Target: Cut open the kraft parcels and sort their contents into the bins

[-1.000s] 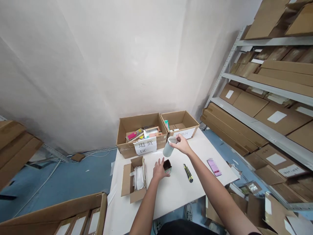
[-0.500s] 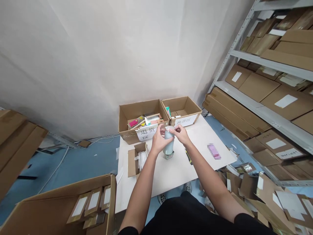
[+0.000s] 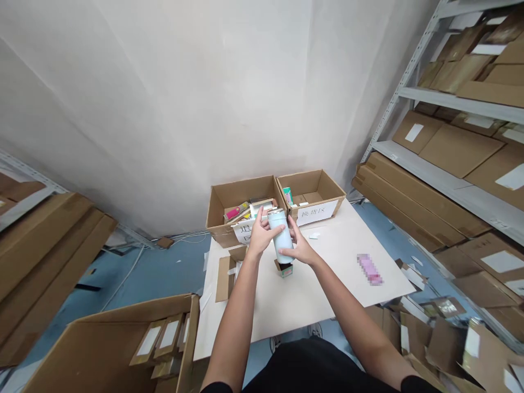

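The surface [image 3: 272,322] is bounded at its back by cartons, and its near edge is crossed by both forearms. Toward the right, room for moving is offered by a broad white stretch between the right forearm and the pink rectangular item [image 3: 370,268], which is placed near the right edge and is blurred into squares. On the left side the room is narrower — there an opened carton [image 3: 222,278] is set, partly hidden by the left forearm, with one flap spread outward. The light-blue cup [image 3: 281,238] is held between the left grip [image 3: 261,236] and the right grip [image 3: 303,248], and it is clasped by both of them: the left one at its upper side, the right one lower, with the fingers laid along the wall. The cup is kept a little tilted, its silvery rim upward. Its lower end is seen over the small green box [image 3: 285,269], of which the dark mouth is open; whether they touch cannot be told. In number, one cup, one small green box, one opened carton and one pink item are counted, with one white scrap [image 3: 314,236] — and, behind, the left carton [image 3: 223,236] and the right carton [image 3: 332,189], by each of which one paper sign is carried.
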Motion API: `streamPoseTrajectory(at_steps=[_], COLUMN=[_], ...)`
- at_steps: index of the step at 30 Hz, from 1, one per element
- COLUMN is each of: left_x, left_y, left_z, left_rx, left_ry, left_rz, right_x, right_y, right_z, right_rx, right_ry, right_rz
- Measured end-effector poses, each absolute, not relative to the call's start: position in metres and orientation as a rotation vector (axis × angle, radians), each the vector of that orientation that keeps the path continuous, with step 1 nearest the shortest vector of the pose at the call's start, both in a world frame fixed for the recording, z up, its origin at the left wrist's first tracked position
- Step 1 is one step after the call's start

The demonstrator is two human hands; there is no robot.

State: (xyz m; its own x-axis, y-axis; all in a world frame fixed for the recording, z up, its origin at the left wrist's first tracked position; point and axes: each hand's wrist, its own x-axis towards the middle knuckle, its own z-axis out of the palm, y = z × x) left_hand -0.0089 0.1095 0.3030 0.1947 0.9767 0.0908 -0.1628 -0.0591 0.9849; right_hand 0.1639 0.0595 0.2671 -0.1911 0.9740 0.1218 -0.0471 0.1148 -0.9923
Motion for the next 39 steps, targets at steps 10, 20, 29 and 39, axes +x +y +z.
streamPoseTrajectory(at_steps=[10, 20, 29, 39], left_x=[0.012, 0.025, 0.035, 0.048], left_y=[0.109, 0.107, 0.099, 0.089], left_z=[0.322, 0.325, 0.299, 0.28], left_rx=[1.322, 1.276, 1.174, 1.252], left_ry=[1.024, 1.187, 1.223, 1.434], left_rz=[1.206, 1.25, 1.249, 1.291], right_x=[0.18, 0.19, 0.199, 0.211], right_y=[0.071, 0.082, 0.081, 0.068], right_z=[0.264, 0.252, 0.228, 0.203], right_rx=[-0.902, -0.847, -1.05, -1.099], right_ry=[-1.285, -1.299, -1.345, -1.415], right_rz=[1.338, 1.464, 1.305, 1.249])
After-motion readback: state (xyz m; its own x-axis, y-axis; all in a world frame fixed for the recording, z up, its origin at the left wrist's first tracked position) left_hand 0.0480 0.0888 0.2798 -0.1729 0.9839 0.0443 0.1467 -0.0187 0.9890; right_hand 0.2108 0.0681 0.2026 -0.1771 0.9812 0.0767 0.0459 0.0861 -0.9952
